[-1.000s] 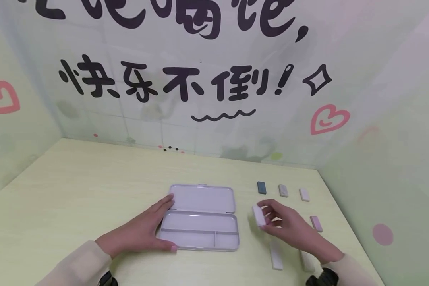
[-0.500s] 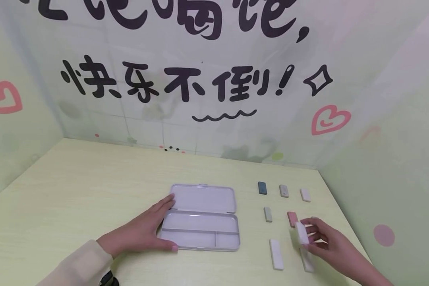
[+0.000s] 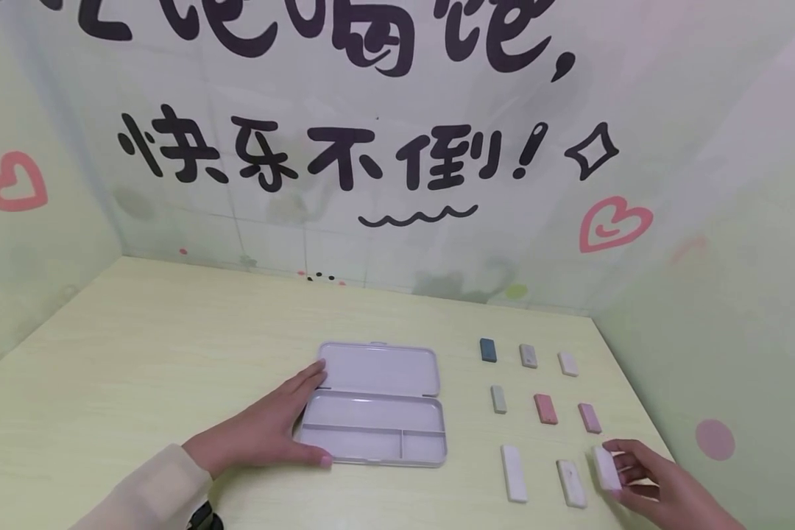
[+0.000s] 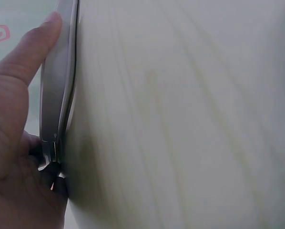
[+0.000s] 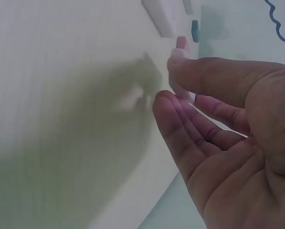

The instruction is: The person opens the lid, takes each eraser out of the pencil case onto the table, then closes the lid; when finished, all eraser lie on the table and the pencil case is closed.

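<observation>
A pale lilac pencil case (image 3: pixel 371 428) lies unfolded on the table, its lid (image 3: pixel 379 369) laid back and its base divided into compartments. My left hand (image 3: pixel 261 430) rests against the case's left side, with the thumb stretched along the front edge and the fingers beside the hinge. In the left wrist view the thumb touches the case's side wall (image 4: pixel 57 90). My right hand (image 3: pixel 662 482) pinches a white eraser (image 3: pixel 606 469) between thumb and fingers at the front right, just right of another worn white eraser (image 3: pixel 572 483). Whether the held eraser touches the table I cannot tell.
More erasers lie in rows right of the case: dark blue (image 3: pixel 488 350), grey (image 3: pixel 528 356), pale pink (image 3: pixel 567 364), light grey-green (image 3: pixel 498 399), red-pink (image 3: pixel 546 408), mauve (image 3: pixel 589 417) and long white (image 3: pixel 513 473). Printed cloth walls (image 3: pixel 722 309) border the table.
My right hand has carried the white eraser from beside the case to the right and toward me, past the rows, uncovering the erasers behind it. The left hand stays on the case.
</observation>
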{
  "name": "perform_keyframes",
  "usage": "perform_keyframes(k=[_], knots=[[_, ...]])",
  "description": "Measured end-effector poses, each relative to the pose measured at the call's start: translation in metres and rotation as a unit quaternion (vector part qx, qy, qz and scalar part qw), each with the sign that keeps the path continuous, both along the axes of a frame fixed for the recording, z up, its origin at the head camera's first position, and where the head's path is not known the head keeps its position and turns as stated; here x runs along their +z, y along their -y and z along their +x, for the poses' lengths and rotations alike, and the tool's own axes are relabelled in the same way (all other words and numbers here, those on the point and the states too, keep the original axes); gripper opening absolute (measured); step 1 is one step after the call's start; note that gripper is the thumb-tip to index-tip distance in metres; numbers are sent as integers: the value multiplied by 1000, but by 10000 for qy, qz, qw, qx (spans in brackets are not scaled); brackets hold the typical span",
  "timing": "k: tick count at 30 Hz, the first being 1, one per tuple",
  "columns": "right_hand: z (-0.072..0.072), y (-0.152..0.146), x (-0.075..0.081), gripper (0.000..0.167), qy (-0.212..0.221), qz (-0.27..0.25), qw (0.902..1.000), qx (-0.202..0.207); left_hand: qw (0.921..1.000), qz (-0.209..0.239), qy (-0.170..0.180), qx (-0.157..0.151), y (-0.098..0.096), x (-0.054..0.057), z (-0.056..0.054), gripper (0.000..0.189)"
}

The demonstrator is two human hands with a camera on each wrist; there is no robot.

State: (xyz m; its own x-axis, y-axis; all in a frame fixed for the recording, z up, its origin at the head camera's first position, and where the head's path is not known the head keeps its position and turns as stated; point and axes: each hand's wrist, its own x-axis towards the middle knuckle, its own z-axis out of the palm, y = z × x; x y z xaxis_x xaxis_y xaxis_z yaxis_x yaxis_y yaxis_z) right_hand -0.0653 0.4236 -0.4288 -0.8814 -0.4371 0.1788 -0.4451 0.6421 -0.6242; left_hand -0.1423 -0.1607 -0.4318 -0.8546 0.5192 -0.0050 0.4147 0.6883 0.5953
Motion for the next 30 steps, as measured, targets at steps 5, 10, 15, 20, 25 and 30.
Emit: perform_keyframes(k=[5,10,15,20,25,30], knots=[[3,-17,0,60,707,163,9974,1,10000,6,-8,17,0,1,0,129],[3,-26,-5,64,957,141,9952,137,10000,34,72,30,-1,1,0,130],[4,-29,-9,53,1081,283,9937,-61,10000,14,56,36,0,0,0,130],[7,-28,-12,50,919,428,9945,-250,10000,30,2,17,0,0,0,130],[7,-25,-10,45,1258,652,9886,-502,10000,50,-7,21,0,0,1,129],[6,-25,-8,47,1412,723,9859,-536,10000,43,-8,9,0,0,1,130]])
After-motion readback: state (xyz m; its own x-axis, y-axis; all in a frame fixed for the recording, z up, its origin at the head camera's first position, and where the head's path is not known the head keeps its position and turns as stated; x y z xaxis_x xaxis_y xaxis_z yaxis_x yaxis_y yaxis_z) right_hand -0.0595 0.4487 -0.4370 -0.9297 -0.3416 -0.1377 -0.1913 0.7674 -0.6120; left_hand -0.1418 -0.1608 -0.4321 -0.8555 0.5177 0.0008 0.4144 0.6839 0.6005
